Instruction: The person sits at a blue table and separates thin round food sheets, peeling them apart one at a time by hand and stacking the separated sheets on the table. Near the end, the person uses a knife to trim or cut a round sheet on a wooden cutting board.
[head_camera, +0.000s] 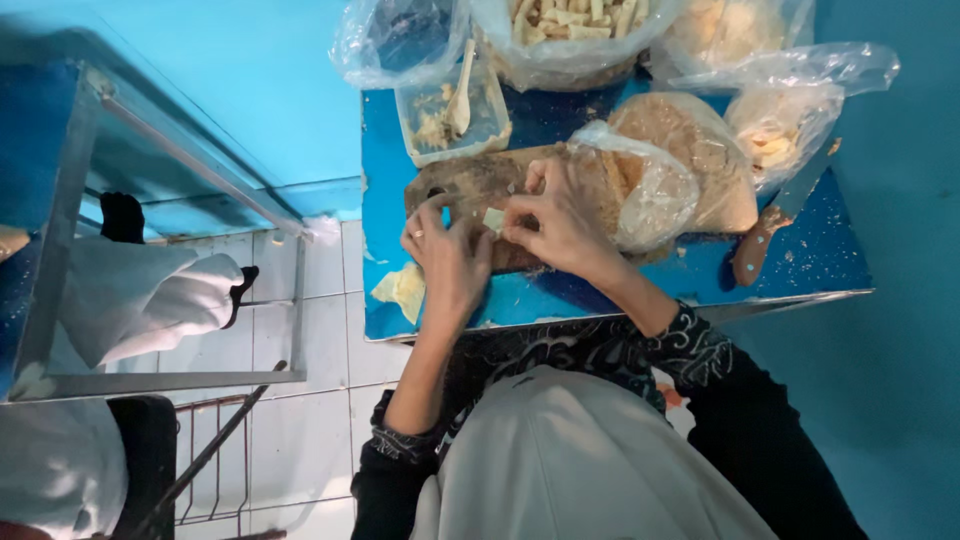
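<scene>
My left hand (447, 258), with a ring on one finger, and my right hand (562, 228) meet over a worn wooden cutting board (470, 180). Between the fingertips of both hands is a small pale square piece of food (493, 217), pinched from both sides. The board lies on a blue table top (600, 290). My forearms reach up from patterned dark sleeves at the bottom of the view.
A clear plastic tub with a wooden spoon (452, 112) stands behind the board. Plastic bags of crumbs (690, 165) and pale sticks (570, 30) crowd the back. A wooden-handled knife (775, 225) lies at right. A glass and metal case (150, 230) stands to the left.
</scene>
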